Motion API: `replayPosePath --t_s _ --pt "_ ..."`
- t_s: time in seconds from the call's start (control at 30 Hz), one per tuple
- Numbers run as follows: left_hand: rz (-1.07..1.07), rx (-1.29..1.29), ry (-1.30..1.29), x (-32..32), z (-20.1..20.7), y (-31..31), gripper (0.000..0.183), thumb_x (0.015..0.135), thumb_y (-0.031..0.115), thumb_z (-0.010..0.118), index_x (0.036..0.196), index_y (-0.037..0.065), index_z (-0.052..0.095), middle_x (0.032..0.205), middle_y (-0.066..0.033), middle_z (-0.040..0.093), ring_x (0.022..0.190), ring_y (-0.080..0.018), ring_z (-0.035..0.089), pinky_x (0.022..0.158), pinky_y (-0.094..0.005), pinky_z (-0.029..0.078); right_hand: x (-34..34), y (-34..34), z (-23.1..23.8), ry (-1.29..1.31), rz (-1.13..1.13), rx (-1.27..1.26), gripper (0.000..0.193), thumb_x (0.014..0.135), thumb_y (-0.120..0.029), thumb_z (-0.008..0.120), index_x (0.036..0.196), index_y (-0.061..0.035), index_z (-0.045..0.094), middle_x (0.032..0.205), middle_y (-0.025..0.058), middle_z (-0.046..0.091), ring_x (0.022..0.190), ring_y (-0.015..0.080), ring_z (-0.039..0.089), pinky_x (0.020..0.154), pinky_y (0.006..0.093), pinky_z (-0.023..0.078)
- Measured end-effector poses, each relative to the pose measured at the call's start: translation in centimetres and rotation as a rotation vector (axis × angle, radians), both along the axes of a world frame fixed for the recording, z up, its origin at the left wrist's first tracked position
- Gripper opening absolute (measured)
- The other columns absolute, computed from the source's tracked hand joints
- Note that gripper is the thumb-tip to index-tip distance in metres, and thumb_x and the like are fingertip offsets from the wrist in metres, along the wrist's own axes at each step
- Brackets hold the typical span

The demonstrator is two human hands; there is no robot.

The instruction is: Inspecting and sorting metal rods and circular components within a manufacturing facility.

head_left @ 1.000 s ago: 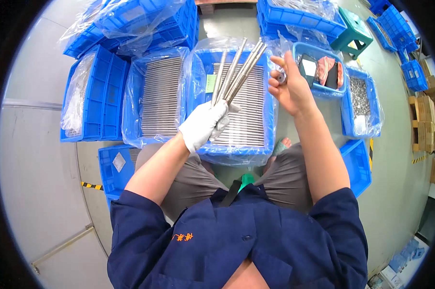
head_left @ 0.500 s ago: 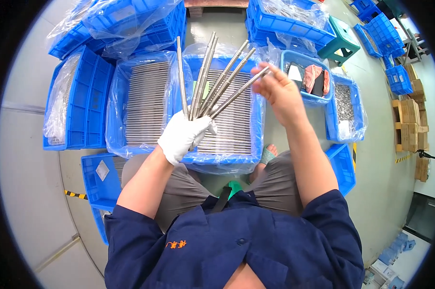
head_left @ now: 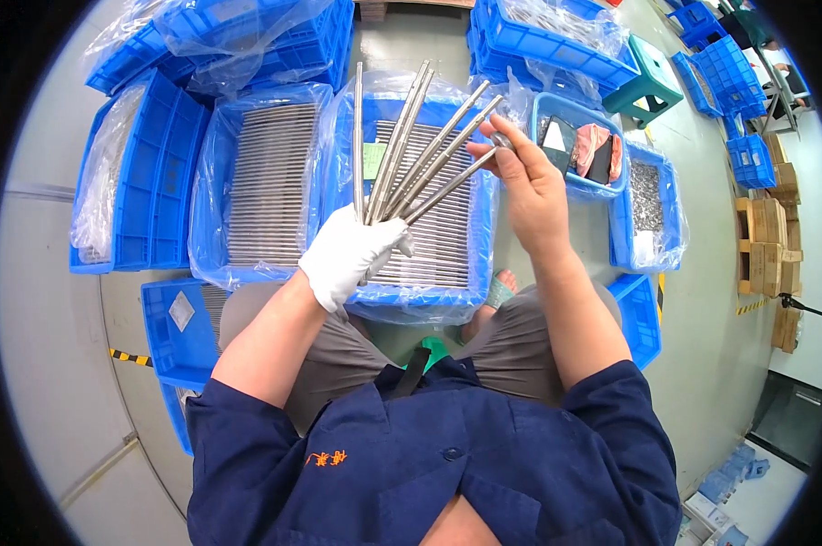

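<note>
My left hand [head_left: 349,257], in a white glove, is closed around the lower ends of several long steel rods [head_left: 409,144], which fan out upward. At the tip of the rightmost rod, my bare right hand [head_left: 536,200] pinches a small round metal piece [head_left: 501,141] between thumb and fingers. Whether the piece sits on the rod or just touches it, I cannot tell. Beneath the held rods stands a lined blue crate [head_left: 479,289] with rows of similar rods and a pale green paper [head_left: 373,162]. Another crate of rods [head_left: 209,255] adjoins it on the left.
Stacked blue crates [head_left: 179,173] with plastic sheeting stand at left and behind. To the right are a tub [head_left: 582,187] with cloths, a crate of small metal parts [head_left: 645,196] and a green stool [head_left: 645,86]. Cardboard boxes [head_left: 764,227] line the far right.
The left hand's rods have swung slightly right. My right hand, blurred before, now shows clearly with the round metal piece at the rod's tip. The view has shifted a little.
</note>
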State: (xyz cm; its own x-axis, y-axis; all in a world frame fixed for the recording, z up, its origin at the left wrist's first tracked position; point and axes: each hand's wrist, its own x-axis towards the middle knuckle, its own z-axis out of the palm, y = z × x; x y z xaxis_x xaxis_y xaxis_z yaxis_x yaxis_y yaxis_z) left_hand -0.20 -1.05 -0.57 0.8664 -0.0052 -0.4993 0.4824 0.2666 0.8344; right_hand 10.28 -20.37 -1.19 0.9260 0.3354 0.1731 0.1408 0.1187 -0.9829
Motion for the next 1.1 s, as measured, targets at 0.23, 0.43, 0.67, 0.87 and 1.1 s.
replayPosePath --t_s 0.23,0.43,0.67,0.87,1.1 --pt "-0.21 0.19 0.021 0.0 1.7 1.6 0.014 0.079 0.017 0.06 0.075 0.005 0.065 0.053 0.0046 0.043 0.047 -0.005 0.035 0.044 -0.0238 0.027 3.0 -5.3 2.4 0.172 0.442 -0.199 0.041 0.084 0.002 0.058 0.125 -0.0011 0.053 0.111 0.0089 0.062 0.101 0.0149 0.058 0.09 0.028 0.047" --pt "-0.249 0.329 -0.02 0.0 1.8 1.4 0.022 0.084 0.023 0.055 0.08 0.004 0.065 0.065 0.0009 0.058 0.061 -0.0083 0.046 0.057 -0.0251 0.038 3.9 -6.4 2.5 0.216 0.38 0.069 0.039 0.08 -0.004 0.065 0.118 -0.0003 0.056 0.106 0.0105 0.064 0.096 0.0192 0.062 0.09 0.0328 0.047" --pt "-0.246 0.355 -0.019 0.1 1.0 1.2 0.024 0.087 0.025 0.056 0.093 0.002 0.062 0.071 -0.0019 0.064 0.068 -0.0087 0.051 0.064 -0.0248 0.042 3.6 -5.9 2.8 0.2 0.427 0.023 0.039 0.078 -0.001 0.066 0.116 -0.0001 0.057 0.102 0.011 0.065 0.093 0.0189 0.062 0.087 0.0312 0.048" --pt "-0.263 0.385 -0.017 0.1 1.2 1.2 0.025 0.086 0.025 0.057 0.095 0.002 0.062 0.072 -0.0032 0.065 0.072 -0.01 0.054 0.068 -0.0257 0.043 3.2 -6.4 3.4 0.18 0.406 -0.09 0.038 0.078 -0.001 0.067 0.114 -0.0005 0.058 0.102 0.0117 0.065 0.09 0.0188 0.063 0.084 0.0305 0.05" --pt "-0.321 0.504 -0.003 0.1 1.6 1.5 0.023 0.086 0.023 0.057 0.092 0.001 0.061 0.072 -0.005 0.065 0.073 -0.0115 0.056 0.071 -0.0268 0.044 2.7 -6.3 3.6 0.222 0.425 -0.146 0.04 0.076 0.002 0.069 0.114 -0.0013 0.058 0.102 0.0116 0.066 0.09 0.0159 0.063 0.082 0.0277 0.051"
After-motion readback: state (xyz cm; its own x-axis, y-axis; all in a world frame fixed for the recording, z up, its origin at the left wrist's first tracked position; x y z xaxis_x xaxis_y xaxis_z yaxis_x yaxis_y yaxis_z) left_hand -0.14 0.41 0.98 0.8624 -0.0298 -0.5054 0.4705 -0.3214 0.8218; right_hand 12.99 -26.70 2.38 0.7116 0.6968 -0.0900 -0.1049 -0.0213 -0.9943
